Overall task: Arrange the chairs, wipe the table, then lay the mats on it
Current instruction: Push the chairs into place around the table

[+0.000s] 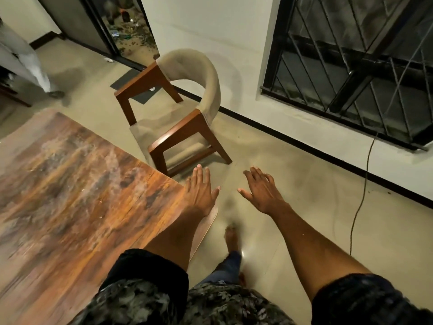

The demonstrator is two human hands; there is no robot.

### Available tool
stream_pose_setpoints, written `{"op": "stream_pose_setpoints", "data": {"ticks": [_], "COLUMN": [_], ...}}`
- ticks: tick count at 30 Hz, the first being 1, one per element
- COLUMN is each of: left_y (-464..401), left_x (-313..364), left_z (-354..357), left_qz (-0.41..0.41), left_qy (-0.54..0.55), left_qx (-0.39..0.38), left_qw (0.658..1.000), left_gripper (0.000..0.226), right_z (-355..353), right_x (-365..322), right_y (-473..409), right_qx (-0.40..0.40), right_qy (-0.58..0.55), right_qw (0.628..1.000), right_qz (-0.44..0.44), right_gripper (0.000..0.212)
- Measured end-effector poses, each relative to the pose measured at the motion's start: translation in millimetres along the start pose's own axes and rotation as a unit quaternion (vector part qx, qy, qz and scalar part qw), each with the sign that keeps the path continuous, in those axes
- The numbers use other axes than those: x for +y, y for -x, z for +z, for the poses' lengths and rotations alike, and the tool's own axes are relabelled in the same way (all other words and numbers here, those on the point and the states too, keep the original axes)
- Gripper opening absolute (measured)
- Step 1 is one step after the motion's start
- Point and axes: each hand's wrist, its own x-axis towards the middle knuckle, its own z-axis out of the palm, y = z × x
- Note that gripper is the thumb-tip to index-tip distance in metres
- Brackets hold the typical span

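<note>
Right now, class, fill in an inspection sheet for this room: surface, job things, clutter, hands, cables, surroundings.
Surface: wooden table, smeared, bare of mats.
Job things: one chair past the table's far corner, angled to it; mats and cloth, nothing seen.
Clutter: dark mat on the floor behind the chair.
Hands: left hand and right hand open, reaching toward the chair, no grip on anything.
Cables: cord trailing from the window across the floor.
Surroundings: barred window, glass door.
</note>
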Motion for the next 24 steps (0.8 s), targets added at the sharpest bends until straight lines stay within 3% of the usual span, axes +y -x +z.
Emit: {"op": "stream_pose_setpoints", "data": {"ticks": [7,10,24], "left_y": [-86.5,-118.8,-207.1], "left_x": [47.0,63.3,61.4], "left_z": [-28.9,-44.0,-76.0], "left_qz": [-0.006,0.009,-0.058], "left_qy": [0.065,0.079,0.081], "left_qx": [0.022,0.035,0.085], "left_qw": [0.998,0.996,0.991], "left_gripper": [0.081,0.081,0.080], "right_z": [-51.9,-73.5,-121.1], "right_x": [49.2,67.4,103.2], "right_y": [-59.0,-85.6,-204.8], "right_qx": [0.005,0.006,-0.018], "right_qy": [0.038,0.039,0.052], "right_qw": [0.999,0.999,0.996], "right_qz": [0.013,0.019,-0.064], "right_gripper": [0.083,0.072,0.068]}}
